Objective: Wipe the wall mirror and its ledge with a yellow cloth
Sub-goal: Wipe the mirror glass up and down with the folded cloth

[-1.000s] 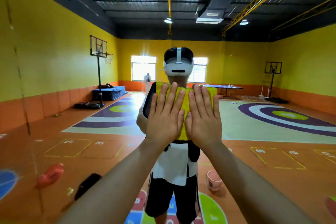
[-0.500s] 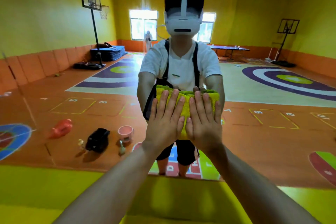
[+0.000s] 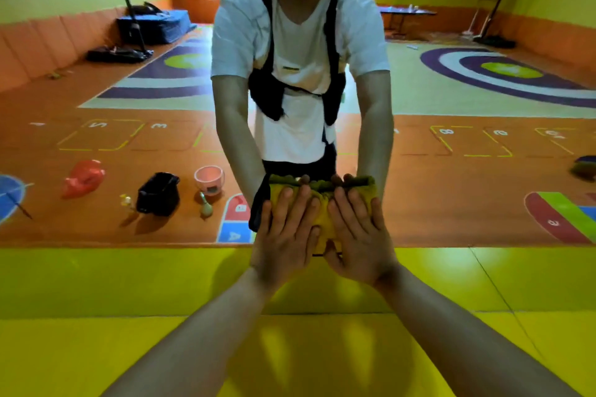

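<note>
One yellow cloth (image 3: 323, 219) is pressed flat against the wall mirror (image 3: 451, 171), at its lower edge just above the yellow ledge (image 3: 129, 284). Two hands, left hand (image 3: 285, 235) and right hand (image 3: 358, 235), are laid on it side by side, fingers straight, nothing clasped. One pink bucket (image 3: 209, 180), one black bag (image 3: 158, 193) and one red bag (image 3: 83, 178) are seen reflected.

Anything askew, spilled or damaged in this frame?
Nothing stands out. Left hand and right hand press the yellow cloth flat on the mirror above the ledge; the reflected pink bucket stands upright, no spill visible.
</note>
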Tool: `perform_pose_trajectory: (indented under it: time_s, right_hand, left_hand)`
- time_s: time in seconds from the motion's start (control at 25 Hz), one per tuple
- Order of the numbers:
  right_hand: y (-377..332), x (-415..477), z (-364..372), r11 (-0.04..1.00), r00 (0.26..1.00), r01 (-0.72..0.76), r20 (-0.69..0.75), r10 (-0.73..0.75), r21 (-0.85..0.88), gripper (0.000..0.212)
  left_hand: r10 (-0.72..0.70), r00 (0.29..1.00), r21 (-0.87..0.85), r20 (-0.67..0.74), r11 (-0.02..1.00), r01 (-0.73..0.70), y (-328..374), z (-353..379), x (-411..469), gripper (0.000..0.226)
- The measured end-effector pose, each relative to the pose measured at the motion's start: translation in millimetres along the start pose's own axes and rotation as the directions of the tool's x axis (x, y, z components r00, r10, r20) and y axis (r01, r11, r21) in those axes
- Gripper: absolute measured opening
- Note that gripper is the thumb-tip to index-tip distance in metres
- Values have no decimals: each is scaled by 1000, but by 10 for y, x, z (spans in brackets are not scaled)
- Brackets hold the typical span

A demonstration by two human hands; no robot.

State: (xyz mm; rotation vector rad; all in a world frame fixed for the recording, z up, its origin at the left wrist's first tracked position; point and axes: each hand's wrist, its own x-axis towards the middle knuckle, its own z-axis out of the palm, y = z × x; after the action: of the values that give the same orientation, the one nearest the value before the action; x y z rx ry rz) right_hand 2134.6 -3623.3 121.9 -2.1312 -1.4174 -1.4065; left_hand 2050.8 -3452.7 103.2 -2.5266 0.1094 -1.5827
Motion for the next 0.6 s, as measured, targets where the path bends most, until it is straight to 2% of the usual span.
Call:
perform_pose_trajectory:
  time_s: [0.16, 0.28, 0.44, 0.6]
  right_hand:
    - [-285, -628, 393, 997, 999, -12, 44, 15, -72, 92]
    - [-551, -1203, 737, 997, 997, -45, 59, 49, -65, 90]
    - [-867, -1945, 1162, 996, 988, -36, 147, 48, -84, 81]
    - [-1031, -2509, 1513, 988, 984, 18, 181, 9, -151, 81]
  left_hand:
    - [14, 1000, 13, 21, 1000, -14, 82, 307, -702, 72]
    - [-1, 995, -32, 96, 999, 4, 191, 524, -1366, 75]
    - [67, 986, -73, 154, 996, -56, 225, 765, -2148, 76]
    - [106, 966, 27, 236, 993, -116, 287, 1038, -2750, 73]
